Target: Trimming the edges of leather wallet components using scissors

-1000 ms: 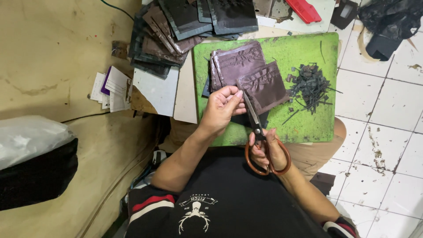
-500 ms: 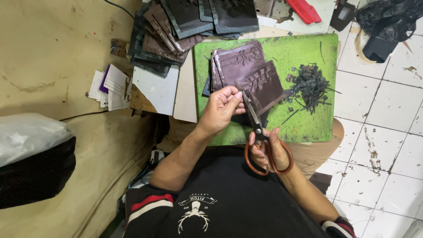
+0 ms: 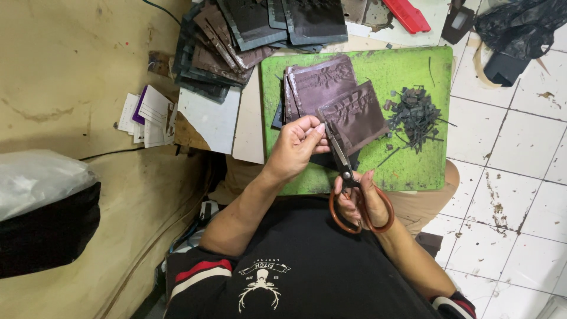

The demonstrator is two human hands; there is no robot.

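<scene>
My left hand [image 3: 298, 145] pinches the near edge of a dark brown leather piece [image 3: 357, 115] over a green cutting mat [image 3: 413, 171] on my lap. My right hand [image 3: 361, 198] grips the brown-handled scissors [image 3: 345, 171], whose blades point up at that leather edge beside my left fingertips. Under and behind the held piece lies a small stack of similar brown leather pieces [image 3: 319, 82].
A pile of dark leather trimmings [image 3: 416, 112] sits on the mat's right part. Stacked dark leather panels [image 3: 236, 35] lie beyond the mat, with white cards [image 3: 147, 112] at left. A red tool [image 3: 407, 15] and a black bag [image 3: 517, 29] lie on the tiled floor.
The scissors and my right hand have shifted slightly along the leather edge; my left hand keeps its pinch. Little else differs.
</scene>
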